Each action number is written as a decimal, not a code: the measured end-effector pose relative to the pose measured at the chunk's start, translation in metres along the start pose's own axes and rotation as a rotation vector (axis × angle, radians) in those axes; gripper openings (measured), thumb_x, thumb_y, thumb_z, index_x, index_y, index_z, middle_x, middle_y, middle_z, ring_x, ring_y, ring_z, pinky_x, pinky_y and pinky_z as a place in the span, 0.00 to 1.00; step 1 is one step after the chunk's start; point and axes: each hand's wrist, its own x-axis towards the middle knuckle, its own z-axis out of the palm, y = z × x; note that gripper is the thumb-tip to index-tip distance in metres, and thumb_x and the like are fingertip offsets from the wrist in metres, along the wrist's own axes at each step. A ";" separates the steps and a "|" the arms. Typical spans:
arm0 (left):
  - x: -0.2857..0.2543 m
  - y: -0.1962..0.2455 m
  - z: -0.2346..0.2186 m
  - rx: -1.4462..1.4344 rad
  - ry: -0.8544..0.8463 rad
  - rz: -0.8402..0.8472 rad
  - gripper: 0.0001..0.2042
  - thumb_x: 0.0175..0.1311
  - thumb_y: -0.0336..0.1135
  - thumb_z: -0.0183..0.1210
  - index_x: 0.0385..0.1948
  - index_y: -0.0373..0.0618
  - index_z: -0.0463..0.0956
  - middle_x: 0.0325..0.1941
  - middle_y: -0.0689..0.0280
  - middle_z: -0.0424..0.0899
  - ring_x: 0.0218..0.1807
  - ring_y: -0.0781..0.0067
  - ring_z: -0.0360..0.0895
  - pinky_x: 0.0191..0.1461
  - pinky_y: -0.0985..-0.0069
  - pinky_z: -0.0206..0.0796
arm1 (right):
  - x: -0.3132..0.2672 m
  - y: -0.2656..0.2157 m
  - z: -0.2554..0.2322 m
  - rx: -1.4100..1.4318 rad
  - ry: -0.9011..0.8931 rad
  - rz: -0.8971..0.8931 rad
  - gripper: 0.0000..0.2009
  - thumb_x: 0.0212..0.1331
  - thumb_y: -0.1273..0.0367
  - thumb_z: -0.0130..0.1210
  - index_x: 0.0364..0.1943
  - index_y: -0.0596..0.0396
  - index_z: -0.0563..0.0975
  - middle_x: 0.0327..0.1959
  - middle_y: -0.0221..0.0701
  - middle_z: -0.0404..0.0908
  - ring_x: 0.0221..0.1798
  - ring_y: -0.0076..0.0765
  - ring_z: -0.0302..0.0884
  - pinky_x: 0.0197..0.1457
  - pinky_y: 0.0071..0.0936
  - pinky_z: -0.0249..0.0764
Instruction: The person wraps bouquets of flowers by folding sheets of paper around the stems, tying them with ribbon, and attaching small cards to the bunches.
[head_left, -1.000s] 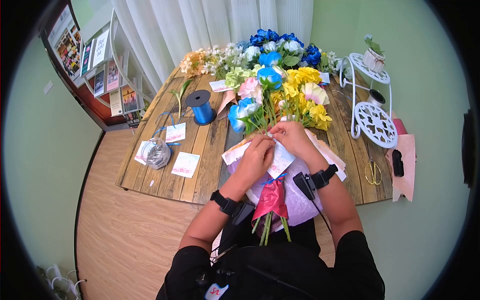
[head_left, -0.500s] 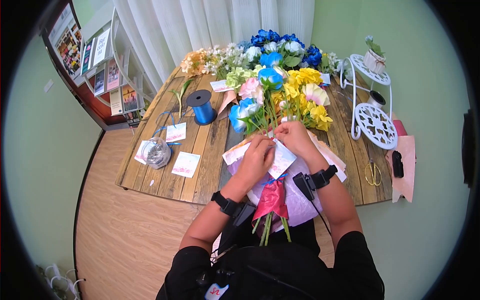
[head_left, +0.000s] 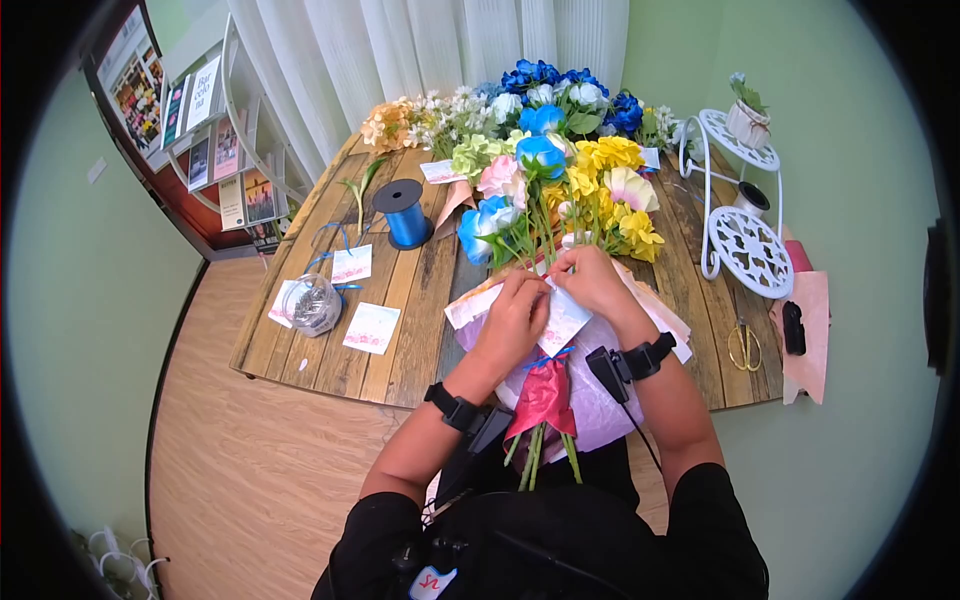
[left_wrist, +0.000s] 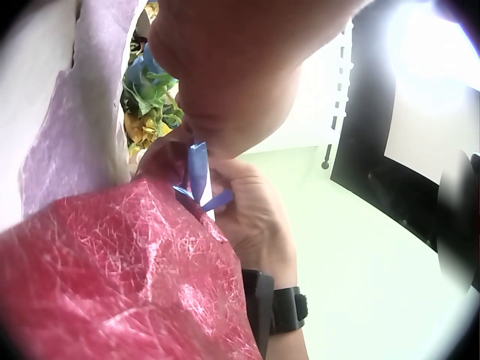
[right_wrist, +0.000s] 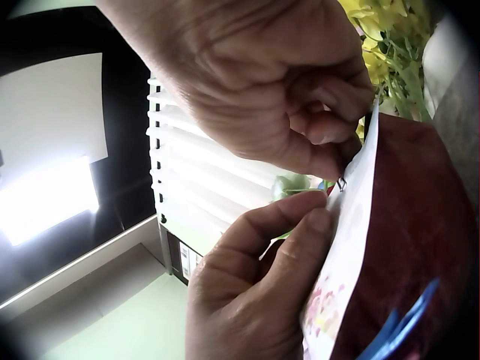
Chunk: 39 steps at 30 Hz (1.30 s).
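Observation:
Both hands meet at the top edge of a white card (head_left: 566, 322) printed with pink flowers. My left hand (head_left: 516, 315) pinches that edge between thumb and forefinger, plainest in the right wrist view. My right hand (head_left: 590, 278) curls its fingers at a small wire clip (right_wrist: 342, 184) on the same edge. Under the card lies a bouquet wrapped in lilac paper (head_left: 612, 400) and crinkled red wrap (head_left: 545, 395), tied with blue ribbon (left_wrist: 198, 171). Green stems (head_left: 536, 458) stick out toward the body. Pink, blue and yellow flowers (head_left: 600, 180) spread beyond the hands.
Left on the wooden table are a blue ribbon spool (head_left: 403, 215), a jar of small silver pieces (head_left: 313, 306) and loose cards (head_left: 371, 329). At right stand a white metal stand (head_left: 750, 250) and gold-handled scissors (head_left: 745, 347). More flowers (head_left: 565, 90) lie at the back.
The right hand's fingers have shifted slightly at the card's top edge. The left hand, card and bouquet stay nearly where they were.

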 end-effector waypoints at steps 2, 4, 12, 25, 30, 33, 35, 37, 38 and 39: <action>0.000 -0.001 0.001 -0.006 0.005 0.004 0.08 0.48 0.19 0.56 0.32 0.37 0.72 0.37 0.56 0.72 0.40 0.57 0.73 0.43 0.71 0.67 | -0.001 -0.001 0.000 -0.070 0.048 -0.075 0.05 0.42 0.72 0.57 0.24 0.60 0.80 0.24 0.42 0.80 0.29 0.44 0.78 0.36 0.33 0.73; -0.001 0.000 0.001 -0.004 0.007 0.007 0.08 0.48 0.19 0.56 0.32 0.37 0.72 0.37 0.56 0.72 0.40 0.57 0.73 0.43 0.71 0.67 | -0.001 0.000 -0.001 -0.061 0.037 -0.058 0.06 0.42 0.72 0.57 0.24 0.60 0.80 0.24 0.42 0.79 0.30 0.45 0.78 0.37 0.33 0.73; -0.001 0.000 0.000 0.004 0.017 0.024 0.08 0.48 0.19 0.57 0.32 0.36 0.72 0.37 0.55 0.72 0.40 0.56 0.73 0.43 0.71 0.67 | -0.003 0.005 -0.001 0.036 -0.036 0.039 0.08 0.41 0.73 0.56 0.28 0.61 0.80 0.26 0.41 0.80 0.31 0.39 0.79 0.38 0.29 0.73; -0.003 -0.004 0.001 -0.005 0.017 0.000 0.07 0.49 0.21 0.57 0.31 0.35 0.72 0.36 0.56 0.72 0.39 0.57 0.73 0.42 0.71 0.67 | 0.000 0.010 -0.009 0.020 -0.160 -0.068 0.10 0.38 0.74 0.61 0.29 0.64 0.79 0.25 0.39 0.80 0.30 0.34 0.78 0.36 0.28 0.73; -0.002 -0.004 0.001 0.000 0.018 0.009 0.07 0.49 0.21 0.57 0.30 0.35 0.72 0.36 0.56 0.72 0.39 0.57 0.73 0.42 0.70 0.67 | -0.004 0.002 -0.018 0.005 -0.211 -0.071 0.09 0.39 0.74 0.61 0.28 0.63 0.78 0.27 0.38 0.79 0.31 0.36 0.78 0.36 0.28 0.72; -0.002 -0.003 0.001 0.006 0.018 0.009 0.07 0.49 0.21 0.57 0.30 0.35 0.72 0.36 0.55 0.72 0.39 0.56 0.73 0.42 0.70 0.67 | -0.004 0.002 -0.021 -0.120 -0.209 -0.322 0.07 0.41 0.73 0.60 0.27 0.62 0.79 0.28 0.36 0.77 0.33 0.40 0.77 0.38 0.31 0.72; -0.002 -0.002 0.001 0.014 0.018 0.010 0.07 0.49 0.21 0.57 0.31 0.36 0.72 0.36 0.55 0.72 0.39 0.56 0.73 0.42 0.70 0.67 | -0.007 -0.009 -0.026 -0.384 -0.173 -0.506 0.06 0.42 0.72 0.59 0.25 0.59 0.79 0.28 0.34 0.74 0.34 0.42 0.75 0.39 0.35 0.71; -0.002 -0.002 0.000 0.016 0.015 0.014 0.07 0.49 0.21 0.57 0.31 0.36 0.72 0.36 0.55 0.72 0.38 0.56 0.73 0.41 0.70 0.67 | -0.005 -0.016 -0.030 -0.500 -0.167 -0.582 0.05 0.42 0.71 0.59 0.23 0.58 0.78 0.27 0.34 0.74 0.34 0.41 0.76 0.38 0.35 0.71; -0.002 -0.002 0.000 0.017 0.015 0.016 0.07 0.49 0.21 0.57 0.31 0.36 0.72 0.36 0.55 0.72 0.38 0.56 0.73 0.41 0.70 0.67 | -0.005 -0.017 -0.030 -0.618 -0.162 -0.659 0.05 0.41 0.69 0.59 0.21 0.57 0.78 0.26 0.34 0.74 0.33 0.40 0.76 0.37 0.36 0.72; -0.002 -0.002 0.000 0.018 0.014 0.017 0.07 0.49 0.21 0.57 0.31 0.36 0.72 0.36 0.55 0.72 0.38 0.56 0.73 0.41 0.70 0.67 | -0.004 -0.017 -0.030 -0.617 -0.161 -0.659 0.05 0.41 0.69 0.59 0.21 0.57 0.78 0.26 0.34 0.74 0.33 0.40 0.76 0.37 0.36 0.72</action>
